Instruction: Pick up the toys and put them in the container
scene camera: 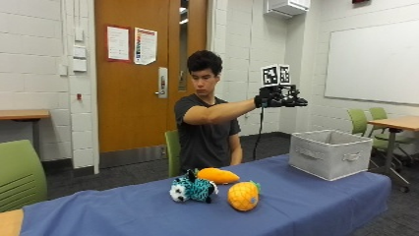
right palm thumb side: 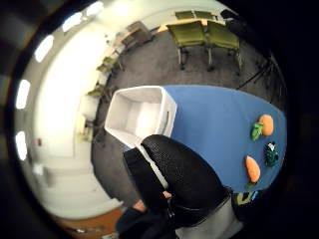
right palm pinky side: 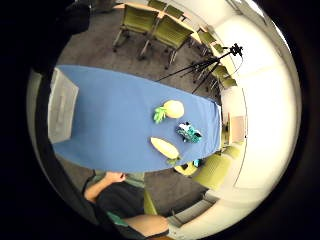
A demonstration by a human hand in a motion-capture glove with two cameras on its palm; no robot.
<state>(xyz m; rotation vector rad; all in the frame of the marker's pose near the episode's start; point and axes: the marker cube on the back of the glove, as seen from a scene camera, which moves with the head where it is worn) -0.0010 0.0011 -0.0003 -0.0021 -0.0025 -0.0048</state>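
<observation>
The three toys lie close together on the blue table [scene camera: 314, 206] before me: one zebra [scene camera: 191, 190], one carrot [scene camera: 219, 175] with its long axis roughly along the table, one pineapple [scene camera: 243, 196]. One grey container [scene camera: 329, 153] stands well apart at the table's end. My right hand [scene camera: 280, 97] hangs high in the air, nearer the container, holding nothing, fingers relaxed. The toys lie down and back toward my body.
</observation>
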